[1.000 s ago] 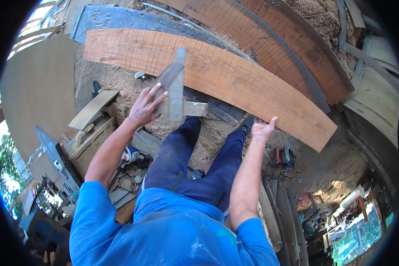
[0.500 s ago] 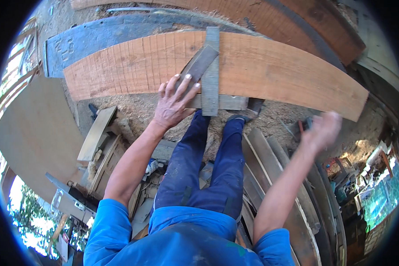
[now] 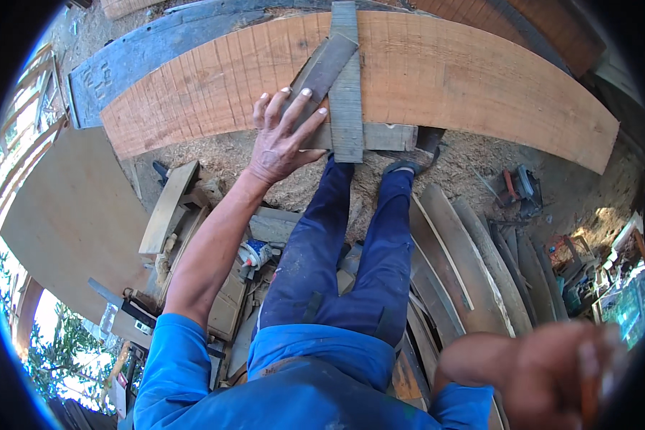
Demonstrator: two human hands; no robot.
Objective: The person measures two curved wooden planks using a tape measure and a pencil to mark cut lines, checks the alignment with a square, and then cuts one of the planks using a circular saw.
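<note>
board (image 3: pixel 466 72): upper frame, arched, long axis left to right.
square (image 3: pixel 347 93): upper centre, lying across board, long axis up-frame.
left hand (image 3: pixel 279 140): nearer, square to its upper right; grip spread, fingers resting on square.
right hand (image 3: pixel 552 373): lower right, blurred; grip cannot be told.

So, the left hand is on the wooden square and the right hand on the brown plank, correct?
Not the right hand: the head view shows it off the brown plank, blurred at the lower right. The left hand is on the wooden square, yes.
</note>
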